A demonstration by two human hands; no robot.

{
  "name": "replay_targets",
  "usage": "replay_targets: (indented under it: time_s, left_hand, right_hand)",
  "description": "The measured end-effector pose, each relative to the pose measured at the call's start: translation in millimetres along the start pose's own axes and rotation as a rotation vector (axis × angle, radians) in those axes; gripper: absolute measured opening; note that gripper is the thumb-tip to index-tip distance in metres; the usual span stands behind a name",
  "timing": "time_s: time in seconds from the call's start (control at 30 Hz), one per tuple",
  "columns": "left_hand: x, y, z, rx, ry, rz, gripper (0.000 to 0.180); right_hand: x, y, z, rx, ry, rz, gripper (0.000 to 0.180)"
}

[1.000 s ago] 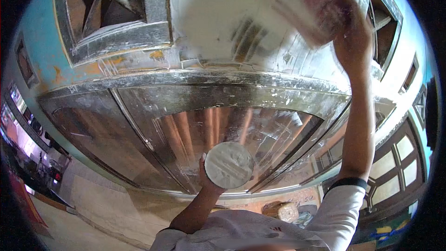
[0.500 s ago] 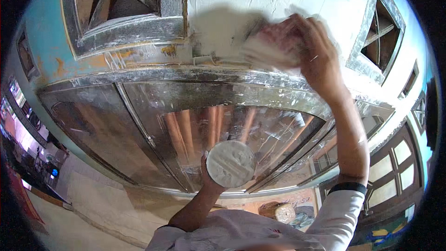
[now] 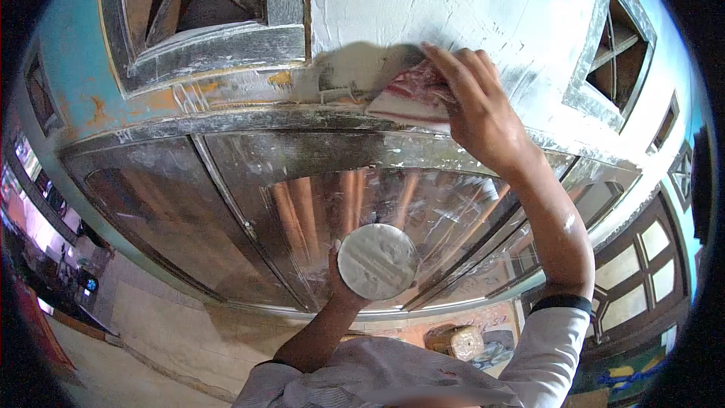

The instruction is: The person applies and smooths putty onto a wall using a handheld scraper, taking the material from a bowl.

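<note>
A round tub [image 3: 377,261] of smooth greyish-white paste, with shallow tracks across its top, rests in my left hand [image 3: 336,276]. Part of that hand is hidden beneath the tub, but a thumb shows at its side. Up at the wall, my right hand [image 3: 483,109] grips a flat putty spreader [image 3: 411,106], smeared red and white. Its blade lies close to the lower edge of the whitened wall [image 3: 468,7], just above the dark wooden window frame [image 3: 325,125]; contact cannot be made out. White smears mark my right forearm.
A lattice vent [image 3: 204,0] sits upper left, another [image 3: 615,53] upper right. Below the frame are glass panes with orange curtains [image 3: 351,196] behind. A wrapped brownish bundle [image 3: 464,341] lies low at the right, near a panelled door [image 3: 642,264].
My right hand and the spreader have moved left and slightly down along the wall. The left hand with the tub has barely moved.
</note>
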State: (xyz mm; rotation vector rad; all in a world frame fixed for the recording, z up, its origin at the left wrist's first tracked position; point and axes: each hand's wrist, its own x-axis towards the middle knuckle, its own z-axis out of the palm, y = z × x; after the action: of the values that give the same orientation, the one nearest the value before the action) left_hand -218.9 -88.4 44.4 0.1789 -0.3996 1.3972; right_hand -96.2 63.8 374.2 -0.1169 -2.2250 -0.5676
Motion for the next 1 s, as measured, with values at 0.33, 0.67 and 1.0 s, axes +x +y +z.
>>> replay_targets:
  time_s: [0.33, 0.67, 1.0]
  left_hand:
    - [-1, 8, -7, 0.176, 0.143, 0.106, 0.091]
    - [18, -15, 17, 0.123, 0.117, -0.077, 0.1]
    - [15, -6, 7, 0.213, 0.087, 0.016, 0.1]
  right_hand:
    - [8, 49, -50, -0.022, 0.47, 0.172, 0.06]
    - [56, 106, -85, -0.222, 0.626, 0.135, 0.04]
    - [26, 24, -5, -0.158, 0.095, -0.032, 0.062]
